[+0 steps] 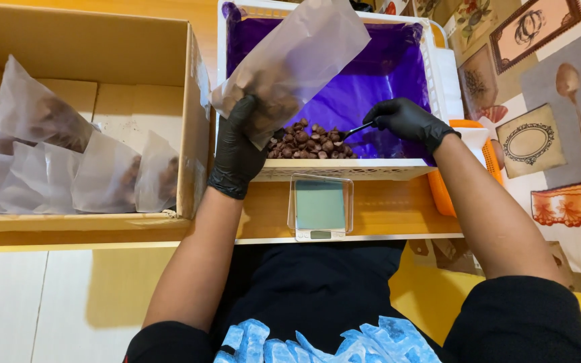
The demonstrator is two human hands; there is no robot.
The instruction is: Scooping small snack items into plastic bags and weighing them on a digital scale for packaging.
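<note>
At upper centre the left hand (240, 144), gloved black, grips one translucent bag (290, 64) over one white crate (344, 169) of brown nuts (311, 141); the right hand (405, 121) pinches one dark scoop (356, 129). One scale (320, 207) sits below; about five filled bags (68, 161) lie in one cardboard box (193, 121) at left

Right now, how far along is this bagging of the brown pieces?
Done: several filled clear bags lie in the cardboard box. In hand: the left hand holds a translucent bag partly filled, while the right hand works a dark scoop at the pile. Left: a small heap of brown pieces in the purple-lined basket; the scale sits bare.
</note>
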